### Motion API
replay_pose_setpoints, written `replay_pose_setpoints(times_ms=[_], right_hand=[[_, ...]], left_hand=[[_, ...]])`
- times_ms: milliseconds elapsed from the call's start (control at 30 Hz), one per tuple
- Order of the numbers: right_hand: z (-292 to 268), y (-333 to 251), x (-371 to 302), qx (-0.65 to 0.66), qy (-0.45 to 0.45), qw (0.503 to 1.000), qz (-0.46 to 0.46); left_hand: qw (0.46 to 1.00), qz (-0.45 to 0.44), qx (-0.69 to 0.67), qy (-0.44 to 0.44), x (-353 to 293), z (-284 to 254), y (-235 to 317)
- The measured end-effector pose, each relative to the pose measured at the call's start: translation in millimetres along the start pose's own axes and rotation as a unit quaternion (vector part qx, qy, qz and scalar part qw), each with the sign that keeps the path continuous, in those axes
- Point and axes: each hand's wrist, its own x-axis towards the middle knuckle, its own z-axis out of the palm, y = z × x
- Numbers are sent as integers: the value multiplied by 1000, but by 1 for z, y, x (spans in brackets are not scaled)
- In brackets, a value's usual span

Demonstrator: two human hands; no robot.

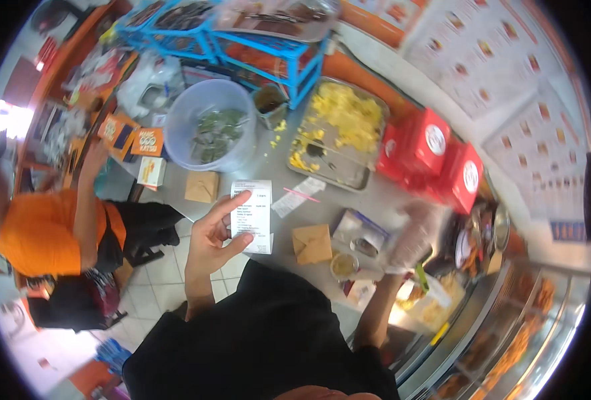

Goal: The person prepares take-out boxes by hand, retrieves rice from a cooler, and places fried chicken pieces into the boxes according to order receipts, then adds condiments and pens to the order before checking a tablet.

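Observation:
My left hand (210,239) pinches a white printed receipt (259,217) between thumb and fingers, above the metal counter. My right hand (410,241), in a clear plastic glove, is over the right side of the counter; its fingers are smeared by motion. Between the hands lie a brown folded paper box (312,244) and an open blue-and-white carton (361,232). A small clear cup (344,266) of yellowish sauce stands close to the right forearm. Another paper slip (298,197) lies flat beyond the receipt, with a pink strip across it.
A metal tray (297,137) of yellow crumbled food stands at the back, beside red boxes (432,150). Left of it is a translucent bucket (175,127) of green leaves. Blue racks (295,70) stand behind. A glass food case (509,320) is at right. A person in orange (49,230) works at left.

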Motion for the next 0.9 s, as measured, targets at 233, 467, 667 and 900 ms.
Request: replay_pose_setpoints(times_ms=[233, 467, 667, 900], right_hand=[[367, -15, 70, -21, -377, 886, -270], [543, 82, 156, -493, -326, 770, -241], [538, 34, 133, -385, -339, 853, -99], [536, 82, 166, -297, -208, 932, -1]], left_hand=[[991, -2, 13, 132, -29, -60, -8], [977, -11, 16, 213, -52, -81, -8], [962, -45, -20, 267, -52, -88, -29], [978, -39, -10, 206, -37, -90, -27]])
